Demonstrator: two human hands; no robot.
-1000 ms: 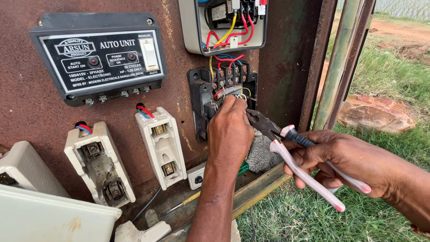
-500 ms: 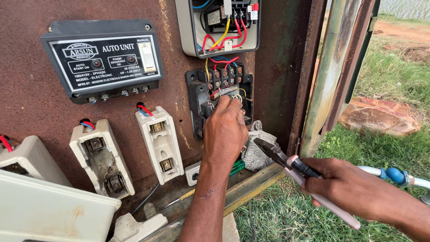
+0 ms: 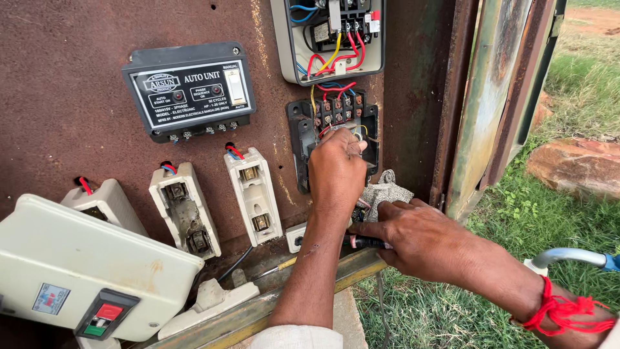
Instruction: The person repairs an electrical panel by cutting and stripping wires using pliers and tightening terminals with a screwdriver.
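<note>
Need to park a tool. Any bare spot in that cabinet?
Bare rusty panel left of the black control unit, and a strip between it and the fuse holders. Bottom ledge is cluttered; both hands crowd the terminal block.

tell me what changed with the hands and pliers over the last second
The right hand swung the pliers from out over the grass down to the cabinet's bottom ledge, beside the grey cloth. The left hand stayed at the black terminal block; the fuse holders are unchanged.
</note>
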